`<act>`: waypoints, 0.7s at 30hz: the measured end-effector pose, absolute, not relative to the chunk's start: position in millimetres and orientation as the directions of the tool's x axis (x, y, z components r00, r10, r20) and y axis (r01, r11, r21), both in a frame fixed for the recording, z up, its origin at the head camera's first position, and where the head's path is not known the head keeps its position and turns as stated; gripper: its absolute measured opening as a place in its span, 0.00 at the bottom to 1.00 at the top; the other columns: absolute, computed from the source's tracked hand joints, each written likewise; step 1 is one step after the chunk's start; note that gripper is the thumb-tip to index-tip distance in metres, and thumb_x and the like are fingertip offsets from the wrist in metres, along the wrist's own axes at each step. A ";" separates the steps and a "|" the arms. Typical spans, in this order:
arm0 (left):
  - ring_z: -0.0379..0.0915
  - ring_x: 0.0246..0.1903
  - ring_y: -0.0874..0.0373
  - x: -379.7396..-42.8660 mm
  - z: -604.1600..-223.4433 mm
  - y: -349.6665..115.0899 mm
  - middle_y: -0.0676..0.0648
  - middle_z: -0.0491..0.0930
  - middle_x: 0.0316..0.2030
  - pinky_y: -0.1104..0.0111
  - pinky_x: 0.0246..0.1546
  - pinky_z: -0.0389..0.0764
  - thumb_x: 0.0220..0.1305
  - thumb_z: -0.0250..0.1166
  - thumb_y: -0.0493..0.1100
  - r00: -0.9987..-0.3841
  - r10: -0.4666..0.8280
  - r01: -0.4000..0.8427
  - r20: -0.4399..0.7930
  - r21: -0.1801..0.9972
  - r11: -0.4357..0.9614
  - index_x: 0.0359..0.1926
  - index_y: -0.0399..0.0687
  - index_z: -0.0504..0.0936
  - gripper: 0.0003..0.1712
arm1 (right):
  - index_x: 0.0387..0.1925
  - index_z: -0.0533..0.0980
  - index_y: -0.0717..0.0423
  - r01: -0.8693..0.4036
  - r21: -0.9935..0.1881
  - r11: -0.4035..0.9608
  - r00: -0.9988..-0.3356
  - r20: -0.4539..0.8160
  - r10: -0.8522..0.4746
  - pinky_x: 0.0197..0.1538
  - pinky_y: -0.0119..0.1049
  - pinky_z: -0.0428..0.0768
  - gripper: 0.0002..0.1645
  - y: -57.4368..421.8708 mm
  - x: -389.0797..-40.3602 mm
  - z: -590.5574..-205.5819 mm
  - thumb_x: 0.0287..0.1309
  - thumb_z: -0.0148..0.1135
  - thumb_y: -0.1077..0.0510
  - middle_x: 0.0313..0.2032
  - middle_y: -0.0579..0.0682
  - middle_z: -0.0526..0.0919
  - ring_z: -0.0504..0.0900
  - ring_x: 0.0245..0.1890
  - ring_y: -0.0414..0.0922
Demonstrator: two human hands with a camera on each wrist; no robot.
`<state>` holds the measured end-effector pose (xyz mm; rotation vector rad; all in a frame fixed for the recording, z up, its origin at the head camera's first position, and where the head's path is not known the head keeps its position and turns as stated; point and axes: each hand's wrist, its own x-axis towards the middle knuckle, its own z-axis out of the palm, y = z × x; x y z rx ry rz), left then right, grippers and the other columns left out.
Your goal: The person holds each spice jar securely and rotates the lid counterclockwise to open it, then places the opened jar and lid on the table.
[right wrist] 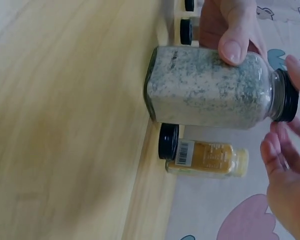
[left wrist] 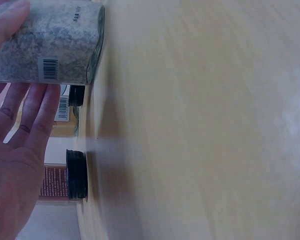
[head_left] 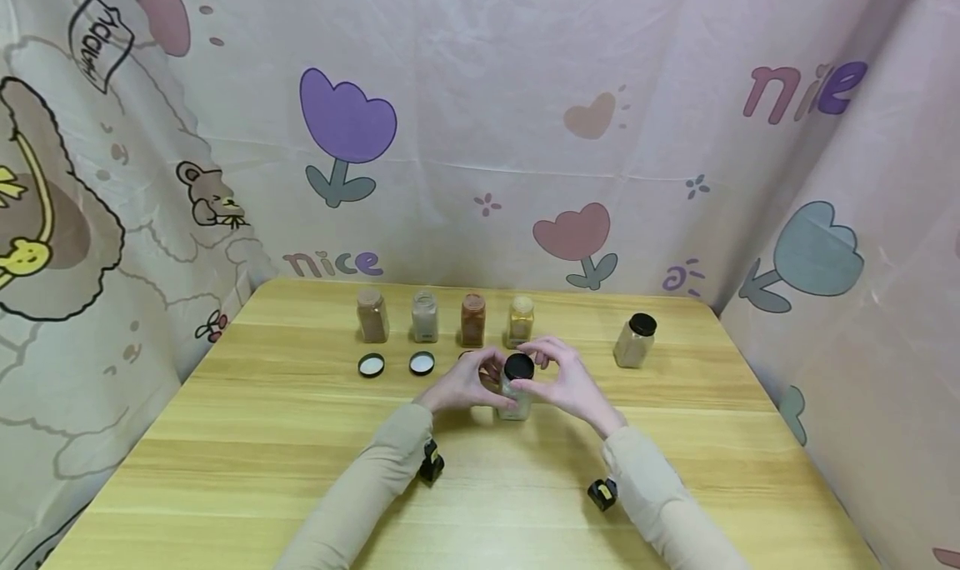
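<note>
Between the two hands is a clear glass spice jar [head_left: 514, 409] of pale, green-flecked grains, upright at the table's middle. My left hand [head_left: 474, 380] grips its body from the left, thumb on the near face, as the left wrist view also shows. Around the jar's black screw lid [right wrist: 289, 96], my right hand [head_left: 567, 382] has its thumb and fingertips at opposite sides. That lid sits on the jar's neck. Just behind stands an uncapped jar of yellow powder [right wrist: 210, 157], with a black lid [right wrist: 168, 141] in front of it.
Further left in the back row stand uncapped jars of red-brown [head_left: 472, 322], greyish [head_left: 424, 320] and brown [head_left: 372, 318] powder. Two lids [head_left: 371, 365] lie underside up before the left jars. At the right is a black-capped jar [head_left: 636, 342]. A patterned curtain [head_left: 465, 137] borders the table.
</note>
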<state>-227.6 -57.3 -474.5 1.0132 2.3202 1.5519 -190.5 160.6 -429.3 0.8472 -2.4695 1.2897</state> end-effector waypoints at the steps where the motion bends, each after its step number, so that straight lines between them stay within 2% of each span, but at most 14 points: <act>1: 0.79 0.39 0.63 -227.5 -474.5 -57.3 0.44 0.82 0.41 0.70 0.45 0.85 0.48 0.82 0.39 -0.754 0.618 0.442 0.222 0.867 0.228 0.48 0.44 0.77 0.28 | 0.48 0.83 0.57 -0.581 -0.675 0.454 -0.812 0.450 -0.371 0.42 0.34 0.74 0.27 160.0 -190.2 -429.3 0.44 0.82 0.55 0.39 0.50 0.83 0.75 0.38 0.51; 5: 0.79 0.39 0.63 -227.5 -474.5 -57.1 0.44 0.82 0.41 0.71 0.45 0.85 0.48 0.82 0.39 -0.760 0.614 0.434 0.214 0.870 0.234 0.47 0.44 0.77 0.28 | 0.43 0.84 0.54 -0.573 -0.671 0.471 -0.820 0.461 -0.340 0.40 0.28 0.72 0.23 158.6 -190.0 -429.3 0.43 0.83 0.55 0.36 0.48 0.84 0.76 0.36 0.50; 9: 0.79 0.39 0.63 -227.5 -474.3 -56.4 0.44 0.83 0.41 0.70 0.45 0.85 0.47 0.82 0.40 -0.771 0.605 0.420 0.201 0.874 0.245 0.47 0.44 0.77 0.28 | 0.41 0.85 0.55 -0.586 -0.666 0.461 -0.810 0.474 -0.345 0.40 0.28 0.70 0.21 158.9 -190.7 -429.2 0.43 0.82 0.57 0.33 0.48 0.83 0.75 0.34 0.49; 21: 0.79 0.39 0.62 -227.1 -474.3 -56.4 0.44 0.83 0.41 0.71 0.45 0.85 0.47 0.82 0.40 -0.777 0.602 0.404 0.182 0.878 0.256 0.47 0.44 0.76 0.29 | 0.45 0.85 0.58 -0.598 -0.684 0.418 -0.798 0.466 -0.381 0.43 0.27 0.69 0.21 161.1 -191.2 -430.1 0.47 0.80 0.60 0.35 0.52 0.81 0.74 0.37 0.48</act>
